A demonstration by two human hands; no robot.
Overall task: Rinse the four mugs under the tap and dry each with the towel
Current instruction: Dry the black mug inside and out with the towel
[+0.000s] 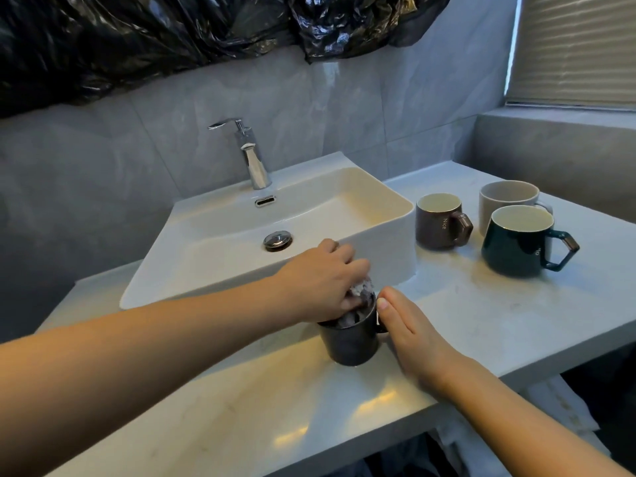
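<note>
Right hand [411,333] lies flat against black mug [347,342]; left grip [320,280] pinches towel [358,297] inside it.

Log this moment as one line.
step: drying black mug | left hand: pressing towel inside | right hand: flat against handle side | three mugs on counter

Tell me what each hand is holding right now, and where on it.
Left hand pinches the towel, stuffed inside the dark mug. Right hand holds nothing; its straight fingers rest against the mug's handle side.
</note>
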